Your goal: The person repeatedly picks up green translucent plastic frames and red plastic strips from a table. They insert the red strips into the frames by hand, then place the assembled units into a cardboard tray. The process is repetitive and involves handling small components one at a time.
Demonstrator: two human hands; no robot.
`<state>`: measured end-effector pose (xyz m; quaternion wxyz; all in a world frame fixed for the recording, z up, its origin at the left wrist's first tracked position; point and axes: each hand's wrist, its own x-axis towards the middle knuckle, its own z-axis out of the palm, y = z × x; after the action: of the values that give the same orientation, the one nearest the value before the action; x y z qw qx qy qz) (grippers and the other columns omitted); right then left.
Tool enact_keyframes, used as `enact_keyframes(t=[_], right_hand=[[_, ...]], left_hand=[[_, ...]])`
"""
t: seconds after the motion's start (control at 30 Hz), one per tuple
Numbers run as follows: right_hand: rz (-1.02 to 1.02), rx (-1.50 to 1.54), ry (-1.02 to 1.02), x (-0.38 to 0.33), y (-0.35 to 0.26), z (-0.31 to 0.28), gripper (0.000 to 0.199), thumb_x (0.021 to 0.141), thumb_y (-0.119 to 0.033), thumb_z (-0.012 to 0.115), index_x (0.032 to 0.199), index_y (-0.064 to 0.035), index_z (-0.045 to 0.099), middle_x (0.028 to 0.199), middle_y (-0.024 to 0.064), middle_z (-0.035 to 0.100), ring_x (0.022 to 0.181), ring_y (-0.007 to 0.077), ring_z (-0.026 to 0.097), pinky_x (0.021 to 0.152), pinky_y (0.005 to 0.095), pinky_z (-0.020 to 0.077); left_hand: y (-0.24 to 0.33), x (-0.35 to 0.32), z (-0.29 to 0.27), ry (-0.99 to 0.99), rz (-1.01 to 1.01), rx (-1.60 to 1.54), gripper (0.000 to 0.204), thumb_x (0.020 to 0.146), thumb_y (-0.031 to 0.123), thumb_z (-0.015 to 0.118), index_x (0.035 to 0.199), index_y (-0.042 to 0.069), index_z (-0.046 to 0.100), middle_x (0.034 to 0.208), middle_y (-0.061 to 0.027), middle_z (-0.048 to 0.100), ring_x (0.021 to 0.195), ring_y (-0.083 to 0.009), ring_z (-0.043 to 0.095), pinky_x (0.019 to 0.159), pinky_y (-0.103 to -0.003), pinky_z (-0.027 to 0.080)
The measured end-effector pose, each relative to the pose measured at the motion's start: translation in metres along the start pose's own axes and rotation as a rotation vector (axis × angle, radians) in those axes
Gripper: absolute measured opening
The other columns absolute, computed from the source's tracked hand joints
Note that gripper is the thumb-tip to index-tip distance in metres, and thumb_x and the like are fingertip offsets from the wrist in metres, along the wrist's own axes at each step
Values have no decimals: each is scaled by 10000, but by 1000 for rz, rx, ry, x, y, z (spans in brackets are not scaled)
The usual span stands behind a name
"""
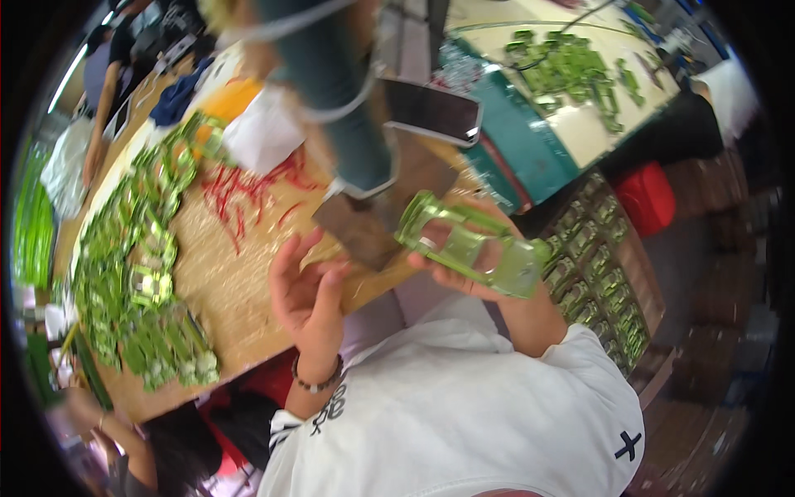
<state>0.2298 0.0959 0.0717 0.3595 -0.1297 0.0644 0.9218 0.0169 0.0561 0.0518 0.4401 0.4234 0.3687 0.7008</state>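
Observation:
My right hand [464, 273] holds a translucent green plastic frame part [468, 244] just off the edge of a wooden table [240, 290]. It grips the part from below, near its middle. My left hand [305, 286] hovers beside it over the table edge, fingers apart and empty, with a bead bracelet on the wrist. A teal cylindrical machine post [331, 91] with a metal foot plate [373, 224] stands right behind both hands.
A long pile of the same green parts [141, 273] covers the table's left side. Red wire pieces [244, 195] lie mid-table. A phone [431, 112] lies behind the post. A crate of green parts [600, 273] sits at my right. Another person sits at the far left.

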Motion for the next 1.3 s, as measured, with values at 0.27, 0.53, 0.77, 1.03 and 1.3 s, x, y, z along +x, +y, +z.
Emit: enact_keyframes(t=[0.27, 0.53, 0.77, 1.03, 1.3], right_hand=[[-498, -722, -59, -66, -67, -28, 656, 636, -114, 684, 1195, 80, 401, 1119, 230, 501, 1000, 373, 540, 855, 441, 471], [-833, -2181, 723, -23, -162, 47, 441, 682, -242, 586, 988, 76, 579, 823, 180, 619, 682, 216, 590, 656, 293, 467], [-688, -2404, 971, 14, -196, 61, 358, 703, -307, 589, 786, 41, 605, 746, 197, 609, 716, 320, 598, 681, 379, 474], [-1193, -2619, 972, 14, -227, 20, 391, 756, -414, 589, 663, -34, 595, 634, 146, 583, 651, 319, 587, 605, 402, 467], [-1334, -2287, 1778, -91, -271, -9, 306, 776, -297, 600, 1021, -114, 604, 1084, 138, 544, 904, 291, 568, 797, 375, 453]], left_hand=[[2, 0, 6, 5, 11, 43, 474, 785, -77, 512, 1230, -10, 365, 1213, -204, 437, 809, -146, 576, 814, -301, 465], [0, 0, 7, 23, 47, 72, 453, 792, -67, 512, 1220, -10, 375, 1221, -197, 434, 820, -144, 573, 797, -279, 464], [2, -1, 6, -11, 56, 87, 447, 791, -79, 496, 1221, -22, 387, 1210, -181, 438, 860, -153, 559, 803, -266, 461], [-1, 1, 8, -15, 50, 94, 404, 797, -65, 494, 1189, -30, 401, 1210, -192, 441, 834, -144, 573, 803, -268, 463], [-2, 0, 11, 34, 34, 59, 360, 794, -39, 505, 1143, -35, 419, 1185, -187, 457, 777, -139, 570, 790, -285, 467]])
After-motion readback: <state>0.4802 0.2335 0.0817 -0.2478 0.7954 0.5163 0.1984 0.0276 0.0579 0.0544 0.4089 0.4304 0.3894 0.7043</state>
